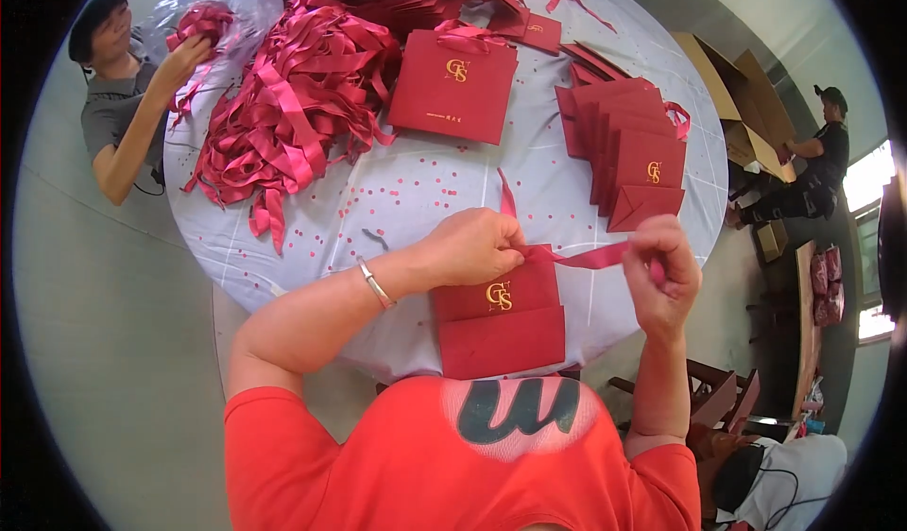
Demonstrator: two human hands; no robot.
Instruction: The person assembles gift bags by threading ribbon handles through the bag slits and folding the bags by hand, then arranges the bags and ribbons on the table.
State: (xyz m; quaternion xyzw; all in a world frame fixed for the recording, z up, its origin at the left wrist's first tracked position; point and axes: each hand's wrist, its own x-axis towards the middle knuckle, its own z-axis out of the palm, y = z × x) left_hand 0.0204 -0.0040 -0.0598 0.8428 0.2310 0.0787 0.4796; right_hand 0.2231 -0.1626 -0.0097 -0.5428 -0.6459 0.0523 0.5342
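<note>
A flat red paper gift bag (pixel 503 340) with gold lettering lies at the table's near edge, its folded bottom toward me. My left hand (pixel 472 246) pinches a pink-red ribbon at the bag's top edge; a loose ribbon tail (pixel 507 194) stands up beyond the fingers. Off to the right, my right hand (pixel 663 276) is closed around the ribbon (pixel 595 256), which runs nearly taut between both hands. Its end inside the right fist is mostly hidden. How the ribbon passes through the bag's top is covered by my left fingers.
A large heap of ribbons (pixel 302 96) covers the table's far left. An upright-facing bag (pixel 452 87) lies beyond the middle, and overlapping bags (pixel 624 144) are stacked at right. Across the left side, a person (pixel 123 96) handles ribbons from a plastic bag (pixel 250 2). Another person (pixel 822 162) stands by cartons.
</note>
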